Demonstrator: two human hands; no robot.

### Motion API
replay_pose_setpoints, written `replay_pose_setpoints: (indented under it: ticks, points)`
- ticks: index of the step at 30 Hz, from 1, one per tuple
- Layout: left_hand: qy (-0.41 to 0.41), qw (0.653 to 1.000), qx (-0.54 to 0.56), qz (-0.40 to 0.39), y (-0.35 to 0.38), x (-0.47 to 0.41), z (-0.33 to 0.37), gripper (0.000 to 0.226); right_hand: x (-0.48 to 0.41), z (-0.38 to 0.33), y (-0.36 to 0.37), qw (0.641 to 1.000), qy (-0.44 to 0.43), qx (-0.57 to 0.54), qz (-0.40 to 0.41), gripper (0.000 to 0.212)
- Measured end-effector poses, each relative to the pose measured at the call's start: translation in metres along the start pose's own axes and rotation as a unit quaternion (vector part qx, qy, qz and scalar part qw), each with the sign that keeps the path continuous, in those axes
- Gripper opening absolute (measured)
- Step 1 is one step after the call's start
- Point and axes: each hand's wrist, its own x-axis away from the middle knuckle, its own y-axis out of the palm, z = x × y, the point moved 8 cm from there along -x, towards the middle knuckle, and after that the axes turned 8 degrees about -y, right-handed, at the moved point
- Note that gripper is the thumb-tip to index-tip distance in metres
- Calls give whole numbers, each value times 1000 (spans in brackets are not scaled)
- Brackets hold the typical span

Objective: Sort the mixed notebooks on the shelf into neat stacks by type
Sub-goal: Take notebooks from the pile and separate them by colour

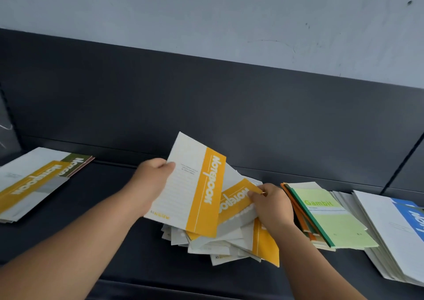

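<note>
1. My left hand (150,180) grips the yellow-band notebook (195,185) by its long white edge. The thumb is on the cover and the other fingers are hidden behind. The notebook is lifted and tilted above the loose pile (218,244).
2. My right hand (273,205) pinches the top corner of a second yellow notebook (236,202). It lies partly under the first and on top of the pile, with punched holes showing along its lower edge.
3. Loose pile: white and yellow notebooks fanned out messily mid-shelf, reaching close to the front edge of the shelf (96,219).
4. Left end of the shelf: left stack (34,180), yellow-band cover on top, a green-band one under it sticking out toward the back edge.
5. Just right of the pile: Gambit stack (330,221), pale green cover with dark green spine on top, orange ones beneath. My right wrist overlaps its left side.
6. Right end: blue-and-white stack (385,235), touching or just beside the Gambit stack, can't tell which.
7. Dark back panel (206,98) behind the shelf, pale wall (206,13) above.
</note>
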Motion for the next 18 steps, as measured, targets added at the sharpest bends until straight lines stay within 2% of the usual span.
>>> replay_pose_setpoints:
  ticks: [5,8,10,12,14,18]
  points:
    - [37,996,-80,7,6,-7,-1,34,2,-6,-6,997,-43,54,42,21]
    - [43,995,-91,5,10,-10,-3,31,1,-11,-8,996,-65,29,55,14]
    - [48,995,-90,0,11,-12,-5,28,0,-15,-10,996,-70,-23,56,7]
    - [54,995,-87,3,12,-12,-4,25,-1,-16,-12,987,-48,-140,67,4]
    - [58,995,-83,5,12,-11,-2,24,0,-14,-11,960,7,-269,72,11]
    - [69,995,-69,5,11,-8,4,22,1,-15,-11,921,68,-378,68,13]
